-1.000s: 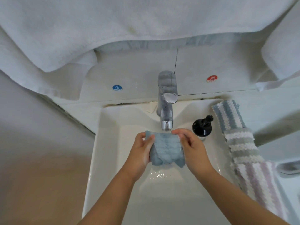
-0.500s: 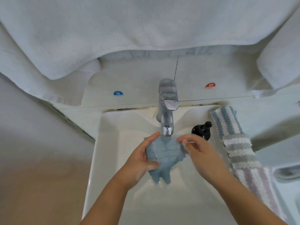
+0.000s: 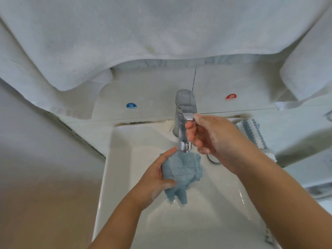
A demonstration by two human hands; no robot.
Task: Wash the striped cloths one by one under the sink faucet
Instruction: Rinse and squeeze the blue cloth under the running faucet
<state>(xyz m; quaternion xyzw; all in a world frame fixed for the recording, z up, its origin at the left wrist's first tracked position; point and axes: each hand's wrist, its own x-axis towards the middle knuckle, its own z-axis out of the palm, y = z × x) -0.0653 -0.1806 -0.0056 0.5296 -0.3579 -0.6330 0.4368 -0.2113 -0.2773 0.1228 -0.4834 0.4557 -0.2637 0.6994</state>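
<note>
While water wets the basin floor of the sink (image 3: 118, 177), the left hand (image 3: 154, 178) grips the blue cloth (image 3: 181, 169) just below the faucet (image 3: 185, 123) spout, thumb and fingers curled round its bunched left edge. I judge the cloth soft, limp and heavy with water; it sags in lumpy, nubbly folds and would slip if held loosely, so a full-fisted hold at the gathered middle seems best. Right of the spout, the right hand (image 3: 215, 139) hangs with loosely bent fingers, holding nothing, fingertips at the faucet's lever. Further right of the faucet, a striped cloth (image 3: 251, 130) with ridged blue and white bands lies on the bench. Behind the smooth chrome faucet are cold and hot stickers, and above them hang fluffy white towels (image 3: 143, 42).
</note>
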